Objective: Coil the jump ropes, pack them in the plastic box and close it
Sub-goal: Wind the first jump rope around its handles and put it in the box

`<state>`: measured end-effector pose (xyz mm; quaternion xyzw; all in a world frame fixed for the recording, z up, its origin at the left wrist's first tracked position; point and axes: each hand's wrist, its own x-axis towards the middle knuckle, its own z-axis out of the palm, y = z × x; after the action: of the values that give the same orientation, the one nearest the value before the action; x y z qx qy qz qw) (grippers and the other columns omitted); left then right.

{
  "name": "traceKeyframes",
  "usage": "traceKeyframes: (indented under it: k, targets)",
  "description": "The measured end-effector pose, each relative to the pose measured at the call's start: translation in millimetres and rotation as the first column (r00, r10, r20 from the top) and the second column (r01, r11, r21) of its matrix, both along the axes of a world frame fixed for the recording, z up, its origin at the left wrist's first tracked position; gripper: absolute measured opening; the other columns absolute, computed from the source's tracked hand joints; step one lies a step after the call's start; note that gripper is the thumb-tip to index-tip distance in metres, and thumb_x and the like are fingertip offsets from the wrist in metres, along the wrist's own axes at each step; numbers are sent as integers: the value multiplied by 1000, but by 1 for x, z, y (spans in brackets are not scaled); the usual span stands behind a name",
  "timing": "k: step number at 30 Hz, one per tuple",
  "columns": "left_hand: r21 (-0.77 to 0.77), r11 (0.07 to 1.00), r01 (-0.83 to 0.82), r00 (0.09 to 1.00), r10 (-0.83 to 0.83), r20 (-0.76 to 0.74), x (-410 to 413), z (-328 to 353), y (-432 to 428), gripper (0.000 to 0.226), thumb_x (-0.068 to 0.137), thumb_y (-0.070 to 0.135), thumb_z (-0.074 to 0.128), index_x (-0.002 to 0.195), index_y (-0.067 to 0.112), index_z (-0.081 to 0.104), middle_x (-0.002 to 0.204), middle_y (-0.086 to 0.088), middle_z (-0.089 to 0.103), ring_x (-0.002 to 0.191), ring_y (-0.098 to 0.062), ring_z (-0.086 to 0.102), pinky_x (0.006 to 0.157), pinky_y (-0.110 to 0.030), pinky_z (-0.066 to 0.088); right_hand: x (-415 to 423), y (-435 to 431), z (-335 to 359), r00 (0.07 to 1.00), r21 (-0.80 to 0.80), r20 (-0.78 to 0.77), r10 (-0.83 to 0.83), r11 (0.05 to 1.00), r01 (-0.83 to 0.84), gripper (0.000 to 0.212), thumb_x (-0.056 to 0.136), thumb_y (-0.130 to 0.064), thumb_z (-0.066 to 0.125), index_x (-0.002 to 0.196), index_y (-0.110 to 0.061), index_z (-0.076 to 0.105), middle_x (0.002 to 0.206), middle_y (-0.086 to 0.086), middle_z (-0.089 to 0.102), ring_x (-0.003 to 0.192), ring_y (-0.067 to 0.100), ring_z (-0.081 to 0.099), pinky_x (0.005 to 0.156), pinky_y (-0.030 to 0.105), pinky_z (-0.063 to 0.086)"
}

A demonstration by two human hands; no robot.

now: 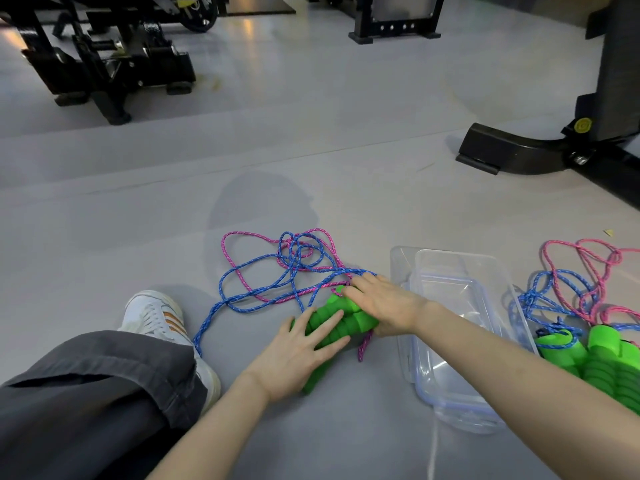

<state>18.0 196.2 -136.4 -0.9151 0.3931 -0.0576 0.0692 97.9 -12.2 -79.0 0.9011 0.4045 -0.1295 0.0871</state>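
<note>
A loose tangle of blue and pink jump rope (277, 271) lies on the grey floor in front of me. Its green ribbed handles (341, 323) lie bunched together just left of the clear plastic box (502, 271). My left hand (301, 355) rests flat on the handles with fingers spread. My right hand (384, 303) lies over the handles' far ends, fingers straight, its thumb side hidden. The clear lid (426, 355) sits under the box. A second rope tangle (581, 278) with green handles (602, 362) lies right of the box.
My leg in dark trousers with a white shoe (156, 317) is at the lower left. Black gym machine frames (104, 53) stand at the far left, and a black machine foot (512, 150) stands at the right.
</note>
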Motion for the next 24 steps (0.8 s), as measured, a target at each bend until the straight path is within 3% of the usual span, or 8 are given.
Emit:
traceKeyframes:
  k: [3, 7, 10, 13, 18, 21, 24]
  targets:
    - [35, 999, 31, 996, -34, 85, 10, 23, -2, 97, 48, 20, 84, 134, 27, 39, 145, -8, 33, 109, -45, 57, 75, -49, 55, 1, -10, 21, 999, 97, 34, -33, 995, 30, 70, 75, -27, 66, 135, -8, 37, 127, 12, 42, 119, 28, 39, 97, 33, 29]
    - [44, 994, 103, 958, -111, 264, 35, 77, -6, 78, 63, 9, 63, 137, 27, 42, 146, -7, 38, 112, -47, 52, 79, -52, 52, 10, -29, 71, 988, 206, 113, -110, 975, 85, 75, 63, -51, 43, 129, -14, 43, 112, 8, 49, 108, 27, 48, 93, 37, 28]
    - [55, 981, 184, 905, -190, 382, 58, 132, -16, 77, 68, 10, 67, 138, 27, 39, 149, -6, 31, 116, -46, 44, 79, -51, 51, 16, -51, 122, 962, 275, 217, -165, 956, 102, 76, 56, -37, 56, 128, -16, 44, 101, 5, 51, 98, 27, 54, 93, 39, 28]
    - [98, 964, 247, 839, -263, 476, 73, 183, -27, 72, 70, 8, 56, 137, 26, 37, 148, -5, 30, 115, -46, 46, 78, -48, 51, 15, -68, 166, 923, 336, 331, -196, 938, 78, 72, 54, -34, 60, 123, -18, 46, 96, 1, 51, 93, 26, 57, 91, 40, 34]
    - [254, 918, 303, 742, -395, 542, 67, 241, -35, 76, 71, 15, 65, 141, 27, 37, 149, -5, 34, 122, -47, 39, 86, -57, 48, -14, -88, 209, 886, 411, 410, -216, 911, 32, 72, 53, -37, 53, 120, -12, 49, 94, 4, 53, 89, 29, 57, 83, 39, 39]
    - [294, 904, 309, 724, -425, 544, 52, 264, -40, 70, 76, 19, 65, 141, 29, 43, 150, -3, 38, 124, -49, 43, 89, -63, 45, -32, -95, 224, 878, 442, 430, -208, 897, -4, 74, 54, -42, 46, 121, -10, 49, 95, 5, 54, 90, 28, 57, 84, 39, 40]
    - [303, 900, 312, 722, -432, 540, 40, 273, -45, 74, 75, 17, 71, 142, 28, 40, 150, -3, 37, 122, -49, 45, 87, -60, 48, -43, -101, 234, 875, 444, 447, -187, 895, -36, 72, 55, -39, 51, 121, -10, 49, 95, 4, 53, 89, 27, 57, 85, 31, 33]
